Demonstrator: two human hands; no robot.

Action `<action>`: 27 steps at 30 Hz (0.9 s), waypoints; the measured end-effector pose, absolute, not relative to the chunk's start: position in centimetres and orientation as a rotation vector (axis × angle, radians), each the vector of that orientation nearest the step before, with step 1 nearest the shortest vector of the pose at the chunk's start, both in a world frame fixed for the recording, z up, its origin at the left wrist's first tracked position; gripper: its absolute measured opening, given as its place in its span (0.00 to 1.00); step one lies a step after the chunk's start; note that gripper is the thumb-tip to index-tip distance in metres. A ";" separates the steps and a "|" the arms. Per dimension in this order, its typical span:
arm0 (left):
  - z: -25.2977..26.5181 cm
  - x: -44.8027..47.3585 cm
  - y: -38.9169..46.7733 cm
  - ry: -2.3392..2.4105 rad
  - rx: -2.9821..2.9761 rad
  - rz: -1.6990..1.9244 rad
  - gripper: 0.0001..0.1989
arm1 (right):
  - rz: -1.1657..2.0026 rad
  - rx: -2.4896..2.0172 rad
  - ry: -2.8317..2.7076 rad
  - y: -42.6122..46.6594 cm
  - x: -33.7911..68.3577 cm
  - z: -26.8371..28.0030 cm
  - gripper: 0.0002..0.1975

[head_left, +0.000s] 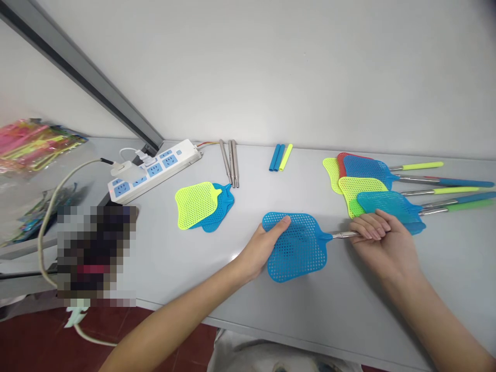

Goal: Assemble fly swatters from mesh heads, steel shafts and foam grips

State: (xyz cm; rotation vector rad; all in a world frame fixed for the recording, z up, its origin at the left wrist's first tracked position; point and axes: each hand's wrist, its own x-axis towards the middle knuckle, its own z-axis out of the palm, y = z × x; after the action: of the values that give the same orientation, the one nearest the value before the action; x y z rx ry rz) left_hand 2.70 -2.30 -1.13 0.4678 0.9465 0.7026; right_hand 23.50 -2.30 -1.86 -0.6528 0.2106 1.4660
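While the left hand (267, 245) rests on the near-left edge of the blue swatter head (296, 247), thumb on top and fingers hidden beneath the mesh, the right hand (382, 237) is curled tightly around the metal rod (341, 235) that sticks out of that head. Most of the rod is hidden inside the fist. The swatter lies flat near the front of the grey table (349, 305). Behind the right hand, a pile of finished swatters (372, 188) overlaps; how many there are is hard to count. Farther left lie two loose heads (203, 205), three bare rods (230, 163), coloured handle sleeves (280, 157) and a power strip (155, 168). One patch at the left is pixelated.
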 end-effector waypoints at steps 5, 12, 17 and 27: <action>-1.2 2.7 -2.3 0.940 0.464 0.689 0.16 | 1.473 -0.666 0.226 -2.2 23.4 -1.6 0.17; -0.9 2.6 -2.1 0.908 0.441 0.683 0.16 | 1.501 -0.662 0.205 -2.3 23.3 -1.4 0.18; -0.7 2.5 -1.8 0.896 0.408 0.712 0.14 | 1.534 -0.634 0.162 -2.4 23.2 -1.7 0.18; -0.5 2.5 -1.6 0.902 0.395 0.721 0.13 | 1.553 -0.601 0.207 -2.2 23.1 -1.6 0.17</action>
State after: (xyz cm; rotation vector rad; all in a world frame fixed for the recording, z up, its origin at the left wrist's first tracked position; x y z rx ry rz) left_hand 2.47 -1.60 -0.51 0.3955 0.9017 0.7213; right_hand 23.12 -2.20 -1.61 -0.6011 0.2074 1.5532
